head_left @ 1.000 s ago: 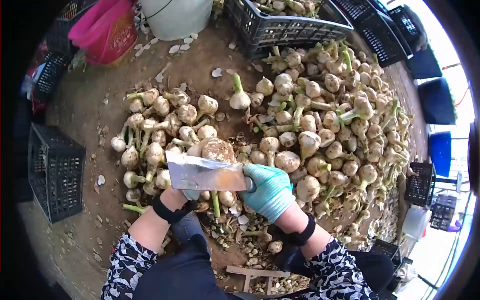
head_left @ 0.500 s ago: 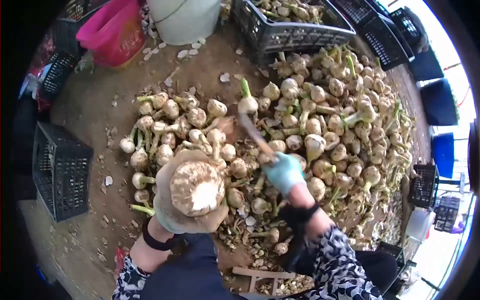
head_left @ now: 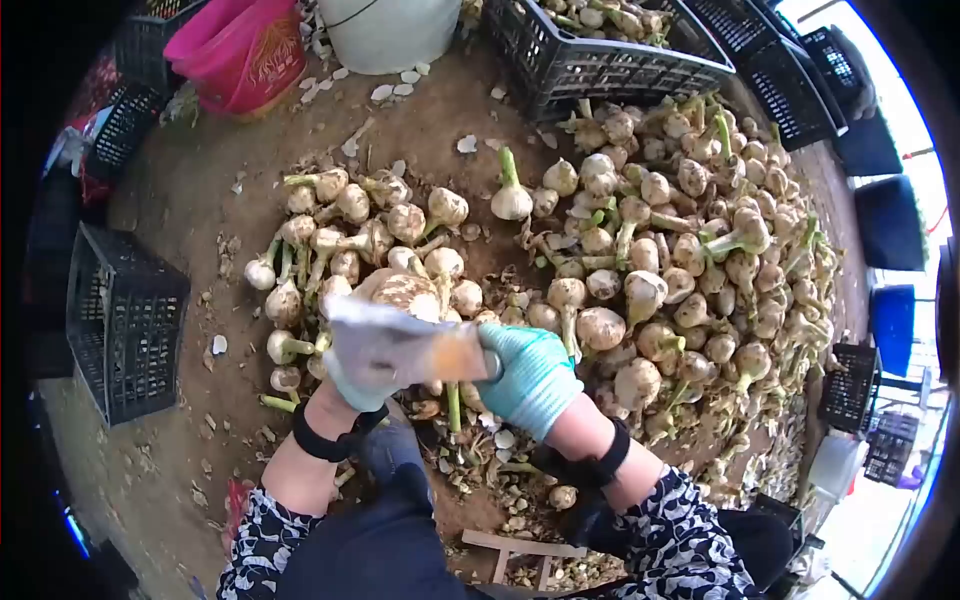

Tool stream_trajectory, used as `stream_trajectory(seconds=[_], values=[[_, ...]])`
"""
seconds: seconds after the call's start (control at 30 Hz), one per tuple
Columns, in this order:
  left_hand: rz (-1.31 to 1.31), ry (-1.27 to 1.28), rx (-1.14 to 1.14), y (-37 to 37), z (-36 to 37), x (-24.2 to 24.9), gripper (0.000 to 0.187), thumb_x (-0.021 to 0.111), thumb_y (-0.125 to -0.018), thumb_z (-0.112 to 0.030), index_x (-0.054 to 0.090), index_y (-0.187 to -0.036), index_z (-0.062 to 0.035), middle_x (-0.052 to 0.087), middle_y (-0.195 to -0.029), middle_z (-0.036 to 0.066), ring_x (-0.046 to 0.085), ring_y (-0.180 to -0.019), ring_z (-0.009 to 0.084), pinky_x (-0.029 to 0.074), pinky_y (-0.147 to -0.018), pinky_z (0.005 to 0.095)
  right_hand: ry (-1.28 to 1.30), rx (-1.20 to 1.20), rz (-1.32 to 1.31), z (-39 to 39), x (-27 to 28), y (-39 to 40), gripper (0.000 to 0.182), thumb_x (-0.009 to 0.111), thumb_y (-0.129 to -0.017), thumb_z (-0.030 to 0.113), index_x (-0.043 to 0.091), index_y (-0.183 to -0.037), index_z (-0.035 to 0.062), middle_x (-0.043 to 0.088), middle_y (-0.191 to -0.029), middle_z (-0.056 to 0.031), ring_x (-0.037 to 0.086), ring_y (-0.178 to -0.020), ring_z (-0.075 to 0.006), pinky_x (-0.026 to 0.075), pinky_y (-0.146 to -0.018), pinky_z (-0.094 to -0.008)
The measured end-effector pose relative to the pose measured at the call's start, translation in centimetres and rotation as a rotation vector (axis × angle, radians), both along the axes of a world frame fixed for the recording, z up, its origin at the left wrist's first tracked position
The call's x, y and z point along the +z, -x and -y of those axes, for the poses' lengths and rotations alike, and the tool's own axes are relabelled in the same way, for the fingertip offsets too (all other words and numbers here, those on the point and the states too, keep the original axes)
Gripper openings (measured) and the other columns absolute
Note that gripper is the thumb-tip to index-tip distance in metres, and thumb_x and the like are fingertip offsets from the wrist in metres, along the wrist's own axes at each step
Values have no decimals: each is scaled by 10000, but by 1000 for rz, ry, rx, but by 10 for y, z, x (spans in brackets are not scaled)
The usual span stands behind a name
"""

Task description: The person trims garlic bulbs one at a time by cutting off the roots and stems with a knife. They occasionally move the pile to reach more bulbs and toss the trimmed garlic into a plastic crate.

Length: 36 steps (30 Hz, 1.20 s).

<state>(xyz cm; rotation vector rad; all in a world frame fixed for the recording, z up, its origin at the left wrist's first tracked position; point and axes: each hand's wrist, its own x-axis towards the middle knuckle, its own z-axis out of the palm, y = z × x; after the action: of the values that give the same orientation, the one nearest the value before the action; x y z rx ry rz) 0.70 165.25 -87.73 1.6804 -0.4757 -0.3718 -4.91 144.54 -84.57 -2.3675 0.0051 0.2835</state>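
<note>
My left hand, in a pale glove, is closed around a large round, brown and white root vegetable. The knife in front hides most of that hand and the lower part of the vegetable. My right hand, in a teal and white glove, grips a knife with a broad, motion-blurred blade. Its blade lies across the vegetable; whether it touches cannot be made out. Beyond the left hand lies a smaller group of round vegetables with stalks. A large heap of them spreads to the right.
A black crate with more vegetables stands at the back, beside a white bucket and a pink tub. Another black crate is at left. A wooden frame piece lies low between the legs. Pale scraps dot the dirt floor.
My right hand has swung the knife left, from over the heap to across the vegetable in my left hand. The left hand still holds the vegetable. The view has shifted slightly.
</note>
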Motion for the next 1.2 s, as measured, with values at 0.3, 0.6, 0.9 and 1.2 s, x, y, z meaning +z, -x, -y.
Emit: stream_trajectory(seconds=[0.3, 0.6, 0.9, 1.2], values=[[-136, 475, -114, -31, 24, 26, 294, 641, -784, -255, 542, -967, -47, 563, -763, 71, 592, -733, 208, 538, -555, 323, -460, -592, -104, 16, -37, 20, 170, 737, -752, 161, 629, -821, 48, 589, -640, -4, 501, -572, -66, 477, -575, -215], [-974, 1281, 359, -36, 34, 43, 233, 650, -771, -209, 569, -916, -46, 617, -866, 93, 551, -701, 191, 494, -720, 344, -657, -621, -299, -91, -89, 27, 226, 705, -800, 217, 564, -731, 54, 553, -625, 16, 469, -565, -54, 402, -491, -240], [236, -635, 392, -94, 82, 24, 695, 778, -651, -251, 486, -1251, -57, 439, -1313, 173, 464, -1193, 312, 370, -1055, 390, -886, -940, -328, -33, -71, 59, 139, 687, -789, 131, 623, -840, 19, 611, -709, 11, 525, -630, -58, 434, -591, -221], [60, -1234, -161, -158, 56, -50, 644, 763, -584, -306, 563, -1135, -39, 591, -1089, 152, 575, -1029, 289, 464, -909, 376, -820, -878, -369, -23, -74, 52, 144, 693, -785, 145, 620, -839, 34, 575, -657, 19, 503, -551, -61, 409, -521, -222]])
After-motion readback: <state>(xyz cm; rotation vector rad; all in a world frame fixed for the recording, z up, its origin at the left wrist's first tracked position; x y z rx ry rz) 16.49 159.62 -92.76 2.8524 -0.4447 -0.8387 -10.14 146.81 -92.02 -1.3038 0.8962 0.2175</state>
